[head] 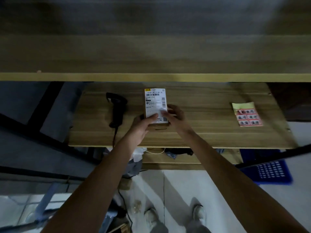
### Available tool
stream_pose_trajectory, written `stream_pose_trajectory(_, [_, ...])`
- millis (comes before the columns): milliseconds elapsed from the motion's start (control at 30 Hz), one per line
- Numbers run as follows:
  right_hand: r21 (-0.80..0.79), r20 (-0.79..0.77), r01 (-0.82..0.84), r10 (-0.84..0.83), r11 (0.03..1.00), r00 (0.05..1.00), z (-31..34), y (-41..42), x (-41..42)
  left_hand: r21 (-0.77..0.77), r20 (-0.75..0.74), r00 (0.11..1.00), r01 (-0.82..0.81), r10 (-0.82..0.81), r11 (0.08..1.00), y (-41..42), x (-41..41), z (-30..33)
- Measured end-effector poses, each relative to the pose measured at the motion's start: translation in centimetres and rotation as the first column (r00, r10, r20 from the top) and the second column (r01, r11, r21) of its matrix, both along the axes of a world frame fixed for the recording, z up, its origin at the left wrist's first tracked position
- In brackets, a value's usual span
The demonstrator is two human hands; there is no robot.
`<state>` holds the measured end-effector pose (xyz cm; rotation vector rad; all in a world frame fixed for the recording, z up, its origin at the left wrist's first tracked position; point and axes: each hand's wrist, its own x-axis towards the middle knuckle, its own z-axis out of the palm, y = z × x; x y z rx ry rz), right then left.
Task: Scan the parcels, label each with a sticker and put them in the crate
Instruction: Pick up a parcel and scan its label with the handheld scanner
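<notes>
The barcode scanner (116, 110) lies on the wooden worktop (202, 137), just left of the parcel, with its cable trailing over the near edge. It is untouched by either hand.

The parcel (155, 101), a small cardboard box with a white shipping label across its top face, rests at the middle of the worktop. Its near end is held from both sides: the left hand (143, 125) is curled against the left edge with the thumb laid over the label, and the right hand (175, 115) is wrapped round the right edge.

The box is judged light and stiff; the printed label is likely smooth, so a grip on the cardboard side walls is to be preferred over pressure on the top face. The barcode at the far end is left uncovered for scanning.

The sticker sheet (246, 114) lies well to the right. The blue crate (271, 172) stands on the floor below the right end.
</notes>
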<state>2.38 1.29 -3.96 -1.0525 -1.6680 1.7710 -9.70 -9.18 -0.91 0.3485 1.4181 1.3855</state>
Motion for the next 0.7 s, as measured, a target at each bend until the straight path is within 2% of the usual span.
stream_pose_trajectory(133, [-0.038,0.004,0.111,-0.111,0.993,0.994,-0.4,2.6,4.4,-0.060,-0.374,0.927,0.016,-0.037,0.998,3.7,4.5,-0.3])
stream_pose_trajectory(233, [-0.053,0.059,0.166,-0.163,0.985,0.985,-1.6,4.0,7.1,-0.064,-0.515,0.855,0.039,-0.067,0.997,5.5,6.8,-2.0])
stream_pose_trajectory(400, [-0.036,0.187,0.159,-0.150,0.987,0.971,-3.7,5.7,10.4,-0.221,-0.499,0.850,0.066,-0.171,0.973,7.2,10.5,-3.6])
stream_pose_trajectory(700, [-0.015,0.238,0.057,-0.052,0.998,0.970,-5.1,7.5,11.5,-0.367,-0.474,0.862,-0.007,-0.180,0.930,9.6,12.2,-4.9])
